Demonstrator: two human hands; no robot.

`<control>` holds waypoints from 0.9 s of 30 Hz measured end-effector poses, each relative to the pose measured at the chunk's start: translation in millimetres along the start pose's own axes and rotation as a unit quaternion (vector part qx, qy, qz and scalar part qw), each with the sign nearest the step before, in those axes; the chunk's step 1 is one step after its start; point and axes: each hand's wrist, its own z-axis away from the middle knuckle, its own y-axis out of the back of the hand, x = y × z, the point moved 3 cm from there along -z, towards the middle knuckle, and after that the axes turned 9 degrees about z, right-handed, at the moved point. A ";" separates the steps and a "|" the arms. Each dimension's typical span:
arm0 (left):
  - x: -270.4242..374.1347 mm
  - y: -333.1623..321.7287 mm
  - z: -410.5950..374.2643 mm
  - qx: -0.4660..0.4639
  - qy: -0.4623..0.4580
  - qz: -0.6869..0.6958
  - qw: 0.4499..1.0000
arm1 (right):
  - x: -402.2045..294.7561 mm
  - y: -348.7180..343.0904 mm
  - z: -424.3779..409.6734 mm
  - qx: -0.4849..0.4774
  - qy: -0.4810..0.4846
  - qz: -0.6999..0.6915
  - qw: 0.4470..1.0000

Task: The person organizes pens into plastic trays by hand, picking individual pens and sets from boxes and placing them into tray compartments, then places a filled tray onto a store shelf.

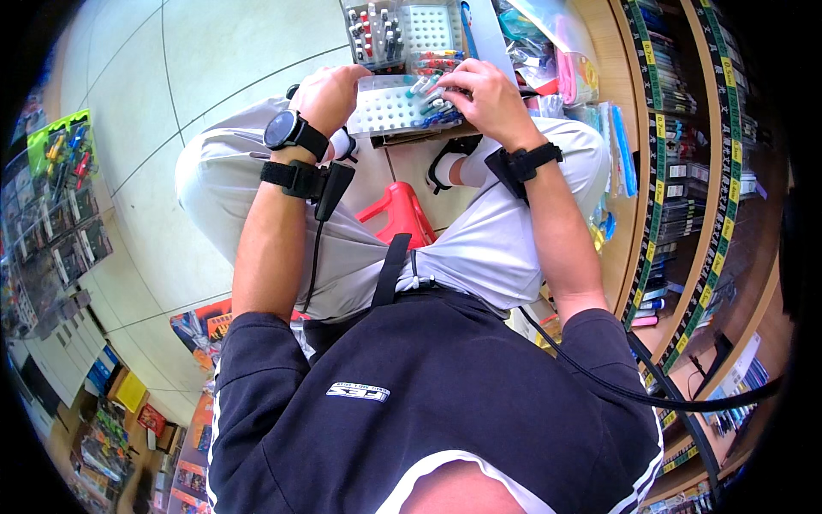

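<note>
A white translucent pen tray (380,114) with rows of round holes is in front of me, tilted above a cardboard edge. My left hand (329,95) grips its left end, the thumb along the far corner. Several pens (431,101) with green, dark and blue ends stand or lean at the tray's right end. Over them is my right hand (480,91), its fingers bent and the tips at the pens. Whether it pinches one I cannot tell. Just beyond are a clear box of black and red pens (372,37) and a second perforated tray (429,27).
Red-patterned pens (438,63) lie by the far tray. Bagged goods and a pink item (566,70) are to the right, beside tall wooden shelves (700,160) of pens. A red plastic stool (404,215) shows between my legs. Hanging packages (61,173) line the left side.
</note>
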 end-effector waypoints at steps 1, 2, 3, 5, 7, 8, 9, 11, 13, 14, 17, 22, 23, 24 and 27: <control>0.8 0.3 0.3 0.001 0.000 -0.003 1.000 | 0.8 -0.3 0.1 -0.001 0.000 0.004 1.000; 1.6 0.3 0.2 0.001 -0.001 -0.006 1.000 | 1.5 -0.6 0.1 -0.002 0.001 0.008 1.000; 1.6 -1.3 0.1 0.002 -0.004 -0.013 1.000 | 1.5 -0.7 0.1 -0.003 0.002 0.012 1.000; -0.4 -7.7 0.0 0.005 -0.010 -0.029 1.000 | -2.7 -1.1 -0.7 0.000 0.010 0.027 1.000; -2.8 -11.7 0.4 0.015 -0.012 -0.028 0.999 | -5.4 0.2 -1.6 0.004 0.014 0.036 0.999; -4.3 -13.3 0.7 0.020 -0.013 -0.028 0.999 | -5.9 0.8 -1.9 0.006 0.016 0.036 0.999; -4.7 -13.9 1.5 0.027 -0.019 -0.032 0.999 | -6.4 0.9 -1.9 0.007 0.017 0.036 0.999; -5.9 -14.8 2.9 0.040 -0.031 -0.039 0.998 | -7.5 1.6 -2.3 0.012 0.019 0.032 0.999; -2.4 -13.4 3.1 0.033 -0.029 -0.043 0.998 | -7.9 2.0 -1.7 0.016 0.015 0.034 0.999; -1.1 -13.0 3.0 0.029 -0.028 -0.045 0.998 | -8.4 2.0 -1.4 0.017 0.011 0.037 0.999; -4.1 -15.9 3.0 0.035 -0.041 -0.052 0.997 | -10.9 2.3 -0.8 0.011 0.004 0.039 0.999; -1.7 -15.8 3.6 0.037 -0.029 -0.056 0.997 | -10.6 5.3 -1.3 0.025 -0.018 -0.004 1.000; -1.8 -15.9 3.7 0.037 -0.026 -0.055 0.997 | -10.8 8.3 -1.8 0.029 -0.038 -0.032 0.998; -1.9 -16.0 4.0 0.036 -0.026 -0.050 0.998 | -11.4 11.3 -2.4 0.032 -0.058 -0.060 0.996; -1.3 -15.5 4.2 0.029 -0.021 -0.041 0.999 | -12.4 25.5 -2.5 0.079 -0.041 -0.077 0.993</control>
